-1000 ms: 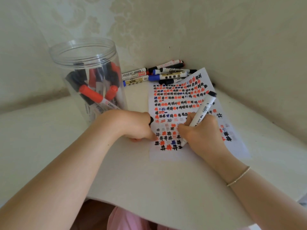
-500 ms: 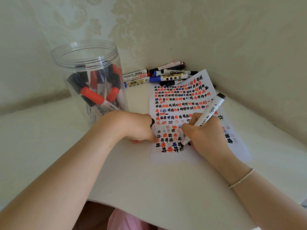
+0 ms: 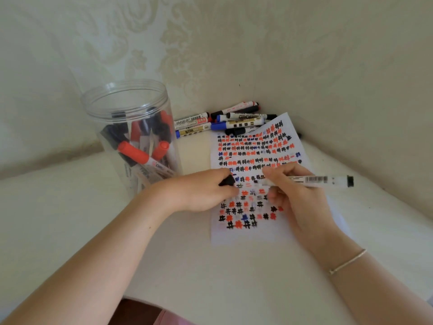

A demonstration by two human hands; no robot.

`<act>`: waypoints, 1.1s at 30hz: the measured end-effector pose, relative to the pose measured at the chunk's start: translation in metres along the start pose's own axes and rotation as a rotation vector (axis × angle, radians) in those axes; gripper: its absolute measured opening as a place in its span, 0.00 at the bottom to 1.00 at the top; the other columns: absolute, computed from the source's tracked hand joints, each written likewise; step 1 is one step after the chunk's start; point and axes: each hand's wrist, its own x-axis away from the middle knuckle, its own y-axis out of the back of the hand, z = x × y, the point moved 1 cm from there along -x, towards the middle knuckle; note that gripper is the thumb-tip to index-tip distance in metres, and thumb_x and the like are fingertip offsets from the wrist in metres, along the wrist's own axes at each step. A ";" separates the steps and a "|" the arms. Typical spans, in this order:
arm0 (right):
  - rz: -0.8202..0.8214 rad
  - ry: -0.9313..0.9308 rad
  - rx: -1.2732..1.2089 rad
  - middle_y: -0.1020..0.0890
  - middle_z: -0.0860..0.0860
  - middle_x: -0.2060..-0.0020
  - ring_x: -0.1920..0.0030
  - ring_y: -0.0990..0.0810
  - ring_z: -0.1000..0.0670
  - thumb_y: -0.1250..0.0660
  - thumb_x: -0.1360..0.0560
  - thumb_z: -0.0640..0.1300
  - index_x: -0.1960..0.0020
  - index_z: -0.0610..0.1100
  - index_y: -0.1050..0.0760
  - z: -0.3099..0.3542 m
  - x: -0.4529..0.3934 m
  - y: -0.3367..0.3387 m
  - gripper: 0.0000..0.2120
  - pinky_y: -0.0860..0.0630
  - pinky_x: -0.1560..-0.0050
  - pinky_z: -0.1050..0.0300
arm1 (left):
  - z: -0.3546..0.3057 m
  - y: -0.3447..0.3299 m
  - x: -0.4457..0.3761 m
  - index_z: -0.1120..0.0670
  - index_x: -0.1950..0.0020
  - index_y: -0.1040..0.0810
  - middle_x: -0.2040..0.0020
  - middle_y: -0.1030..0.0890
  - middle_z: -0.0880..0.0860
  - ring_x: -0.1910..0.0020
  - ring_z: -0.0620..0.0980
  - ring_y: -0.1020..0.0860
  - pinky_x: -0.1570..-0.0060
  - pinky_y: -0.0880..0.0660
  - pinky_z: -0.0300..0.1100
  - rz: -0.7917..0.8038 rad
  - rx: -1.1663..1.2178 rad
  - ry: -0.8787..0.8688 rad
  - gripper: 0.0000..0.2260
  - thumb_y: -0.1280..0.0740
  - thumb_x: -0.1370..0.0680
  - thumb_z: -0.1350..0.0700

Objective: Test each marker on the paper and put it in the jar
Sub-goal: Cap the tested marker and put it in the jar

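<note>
A white paper sheet covered in rows of black, red and blue marks lies in the table corner. My right hand holds a white marker almost level above the sheet, its tip pointing left toward my left hand. My left hand rests at the sheet's left edge and grips the marker's black cap. A clear plastic jar with several red and black markers inside stands to the left, close behind my left wrist.
Several loose markers lie piled against the wall behind the paper. Patterned walls close in at the back and right. The white table has its front edge close to me.
My right hand lifted the marker's tip off the paper and swung the marker from steeply upright to nearly level, tip toward the cap in my left hand. The view shifted.
</note>
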 end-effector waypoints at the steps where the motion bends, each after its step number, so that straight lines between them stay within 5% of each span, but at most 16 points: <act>1: 0.007 -0.042 -0.118 0.20 0.47 0.68 0.70 0.24 0.49 0.27 0.33 0.43 0.63 0.41 0.23 0.001 0.000 0.002 0.07 0.24 0.67 0.58 | -0.002 -0.001 -0.001 0.54 0.42 0.27 0.48 0.21 0.54 0.52 0.52 0.23 0.50 0.25 0.47 0.012 0.046 -0.023 0.13 0.42 0.19 0.47; 4: 0.024 -0.104 -0.311 0.21 0.45 0.65 0.71 0.24 0.49 0.34 0.26 0.40 0.60 0.39 0.26 0.002 -0.002 0.006 0.06 0.25 0.66 0.57 | -0.004 -0.002 -0.002 0.53 0.43 0.25 0.50 0.21 0.49 0.53 0.47 0.24 0.50 0.28 0.42 0.000 0.078 -0.087 0.09 0.39 0.19 0.51; 9: 0.023 -0.069 -0.249 0.22 0.41 0.70 0.78 0.28 0.49 0.38 0.25 0.33 0.64 0.38 0.32 0.000 -0.001 0.004 0.10 0.29 0.77 0.60 | -0.004 -0.004 -0.005 0.52 0.41 0.23 0.45 0.20 0.49 0.46 0.47 0.22 0.41 0.26 0.47 -0.001 0.098 -0.112 0.10 0.36 0.20 0.53; 14: 0.032 -0.013 -0.126 0.21 0.44 0.73 0.77 0.26 0.49 0.36 0.24 0.33 0.63 0.38 0.31 -0.001 -0.001 0.002 0.10 0.27 0.75 0.60 | -0.010 -0.005 -0.008 0.51 0.43 0.22 0.51 0.20 0.48 0.53 0.47 0.23 0.49 0.27 0.42 -0.007 0.078 -0.152 0.09 0.35 0.21 0.51; 19: 0.068 0.014 -0.047 0.22 0.42 0.71 0.76 0.26 0.49 0.29 0.29 0.35 0.64 0.38 0.27 -0.003 0.000 0.002 0.08 0.26 0.74 0.59 | -0.017 -0.010 -0.007 0.53 0.42 0.22 0.48 0.19 0.55 0.49 0.54 0.22 0.43 0.27 0.55 0.020 0.079 -0.184 0.11 0.36 0.21 0.50; 22: 0.165 -0.031 -0.154 0.19 0.41 0.68 0.73 0.22 0.49 0.28 0.32 0.39 0.59 0.35 0.24 0.003 -0.002 0.002 0.07 0.22 0.69 0.58 | -0.020 -0.011 -0.002 0.49 0.34 0.26 0.44 0.20 0.40 0.45 0.38 0.24 0.42 0.28 0.38 -0.008 0.210 -0.231 0.15 0.39 0.19 0.49; 24: 0.260 -0.117 -0.260 0.19 0.39 0.61 0.69 0.20 0.47 0.31 0.28 0.44 0.51 0.33 0.23 0.013 -0.005 0.001 0.14 0.20 0.66 0.58 | -0.022 -0.007 0.002 0.49 0.38 0.26 0.63 0.22 0.32 0.63 0.30 0.25 0.60 0.31 0.26 -0.031 0.323 -0.228 0.10 0.40 0.19 0.53; 26: 0.260 -0.170 -0.267 0.19 0.39 0.63 0.70 0.20 0.47 0.36 0.25 0.49 0.53 0.34 0.22 0.027 -0.011 0.000 0.17 0.20 0.67 0.57 | -0.022 -0.002 0.006 0.53 0.46 0.23 0.75 0.31 0.40 0.76 0.38 0.34 0.71 0.38 0.32 -0.105 0.413 -0.214 0.08 0.40 0.19 0.56; 29: 0.020 -0.056 -0.119 0.26 0.46 0.73 0.79 0.30 0.51 0.37 0.23 0.41 0.63 0.38 0.28 0.042 -0.021 -0.007 0.11 0.30 0.78 0.62 | -0.031 0.004 0.011 0.63 0.54 0.22 0.77 0.39 0.44 0.78 0.41 0.40 0.71 0.43 0.36 -0.278 0.428 -0.209 0.16 0.41 0.20 0.51; 33: -0.062 0.084 -0.076 0.31 0.44 0.78 0.81 0.38 0.49 0.40 0.24 0.38 0.66 0.38 0.33 0.046 -0.015 -0.031 0.12 0.40 0.79 0.61 | -0.048 0.005 0.013 0.64 0.70 0.32 0.81 0.40 0.46 0.82 0.42 0.42 0.70 0.36 0.41 -0.510 0.432 -0.134 0.29 0.46 0.19 0.42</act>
